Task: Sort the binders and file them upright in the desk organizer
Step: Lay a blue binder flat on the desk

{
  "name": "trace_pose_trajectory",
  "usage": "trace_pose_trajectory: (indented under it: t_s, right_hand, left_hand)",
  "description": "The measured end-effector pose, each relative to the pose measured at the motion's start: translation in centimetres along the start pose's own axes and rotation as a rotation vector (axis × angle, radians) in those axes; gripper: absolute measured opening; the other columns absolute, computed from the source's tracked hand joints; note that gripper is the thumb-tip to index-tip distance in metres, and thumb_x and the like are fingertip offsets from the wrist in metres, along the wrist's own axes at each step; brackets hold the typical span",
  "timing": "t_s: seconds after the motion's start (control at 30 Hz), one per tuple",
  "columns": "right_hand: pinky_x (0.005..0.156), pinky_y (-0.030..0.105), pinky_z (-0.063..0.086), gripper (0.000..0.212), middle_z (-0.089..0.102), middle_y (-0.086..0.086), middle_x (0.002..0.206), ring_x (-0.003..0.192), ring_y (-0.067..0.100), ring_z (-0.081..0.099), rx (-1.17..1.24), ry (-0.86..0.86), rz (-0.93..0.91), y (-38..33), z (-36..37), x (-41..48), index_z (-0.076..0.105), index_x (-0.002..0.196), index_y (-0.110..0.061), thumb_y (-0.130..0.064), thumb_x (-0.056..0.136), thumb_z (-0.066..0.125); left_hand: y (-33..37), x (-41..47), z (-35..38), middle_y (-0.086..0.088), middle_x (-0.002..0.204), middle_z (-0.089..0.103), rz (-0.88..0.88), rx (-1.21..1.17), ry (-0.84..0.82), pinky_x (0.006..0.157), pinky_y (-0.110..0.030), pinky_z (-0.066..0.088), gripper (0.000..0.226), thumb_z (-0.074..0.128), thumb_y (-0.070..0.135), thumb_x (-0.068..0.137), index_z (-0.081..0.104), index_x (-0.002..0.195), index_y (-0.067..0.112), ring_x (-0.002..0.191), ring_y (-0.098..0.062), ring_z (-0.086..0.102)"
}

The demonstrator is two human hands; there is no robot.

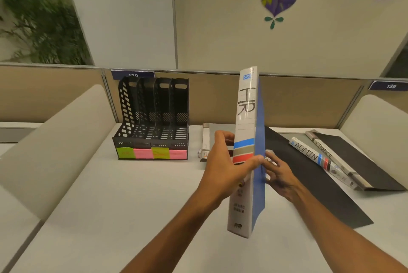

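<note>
Tan cubicle partition (298, 100) walls off the back of a pale surface (132, 195), where the black desk organizer (152, 118) stands at rear left, its four slots open toward the viewer and all looking vacant. Coloured sticky labels (152, 154) run along its front lip, probably marking which file goes where. The HR binder (246, 104) is held upright in the air near centre, spine facing the viewer so the title reads. The left hand (223, 166) wraps the lower spine, thumb across the front. The right hand (281, 176) lies spread-fingered by the blue cover, steadying it rather than clasping. The ADMIN binder (309, 154) and FINANCE binder (324, 151) lie flat at right, overlapping, well apart from the organizer. Another white-spined binder (205, 140) lies just right of it, so the path leftward should pass above that one. Bare surface in front leaves room.
</note>
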State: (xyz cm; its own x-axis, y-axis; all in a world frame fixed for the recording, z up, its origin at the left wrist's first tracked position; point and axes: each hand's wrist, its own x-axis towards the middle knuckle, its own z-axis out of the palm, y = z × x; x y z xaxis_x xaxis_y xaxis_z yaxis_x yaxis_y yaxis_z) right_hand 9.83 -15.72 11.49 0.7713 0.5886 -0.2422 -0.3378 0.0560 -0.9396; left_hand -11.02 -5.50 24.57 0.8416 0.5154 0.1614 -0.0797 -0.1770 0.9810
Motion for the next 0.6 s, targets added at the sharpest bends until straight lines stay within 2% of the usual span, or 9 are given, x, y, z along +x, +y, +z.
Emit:
trace_pose_trajectory:
  t_s: [0.07,0.2,0.4,0.53,0.6]
  right_hand:
    - [0.087,0.046,0.048,0.029,0.067,-0.005,0.112,0.103,0.017,0.062,-0.015,0.01,0.013,0.4,-0.5,-0.4,0.061,0.114,-0.027,-0.017,0.087,0.065]
    - [0.104,0.055,0.036,0.055,0.056,0.005,0.134,0.125,0.03,0.05,-0.063,0.066,0.051,1.6,-1.6,-1.9,0.051,0.134,-0.016,-0.018,0.083,0.071]
    - [0.102,0.054,0.042,0.069,0.058,0.01,0.131,0.117,0.034,0.055,-0.239,0.153,0.049,4.4,-1.5,-4.3,0.05,0.132,-0.012,-0.028,0.073,0.081]
    - [0.094,0.048,0.05,0.071,0.059,0.011,0.127,0.108,0.033,0.06,-0.3,0.181,0.076,6.3,-0.1,-5.8,0.048,0.13,-0.011,-0.028,0.071,0.083]
    - [0.078,0.039,0.052,0.072,0.059,0.01,0.125,0.1,0.029,0.061,-0.323,0.195,0.09,7.1,1.0,-6.4,0.048,0.13,-0.012,-0.027,0.07,0.084]
  left_hand:
    - [-0.4,-0.4,-0.1,0.018,0.103,0.051,-0.022,-0.032,0.038,0.07,-0.021,0.055,0.057,0.075,0.033,0.077,0.037,0.119,0.029,0.089,-0.007,0.059]
    - [-2.8,-0.8,-0.8,0.013,0.102,0.052,-0.093,-0.03,0.117,0.063,-0.017,0.052,0.052,0.075,0.027,0.079,0.037,0.115,0.028,0.083,-0.012,0.063]
    - [-7.8,-1.7,-2.6,0.0,0.107,0.061,-0.284,-0.124,0.19,0.052,-0.02,0.054,0.039,0.072,0.018,0.081,0.044,0.108,0.023,0.07,-0.013,0.069]
    - [-10.6,-2.7,-4.9,-0.008,0.104,0.066,-0.41,-0.165,0.239,0.05,-0.024,0.053,0.032,0.067,0.015,0.084,0.045,0.107,0.018,0.066,-0.017,0.068]
    - [-11.9,-3.4,-6.3,-0.008,0.1,0.068,-0.478,-0.161,0.27,0.05,-0.026,0.053,0.03,0.065,0.017,0.086,0.046,0.109,0.018,0.066,-0.019,0.069]
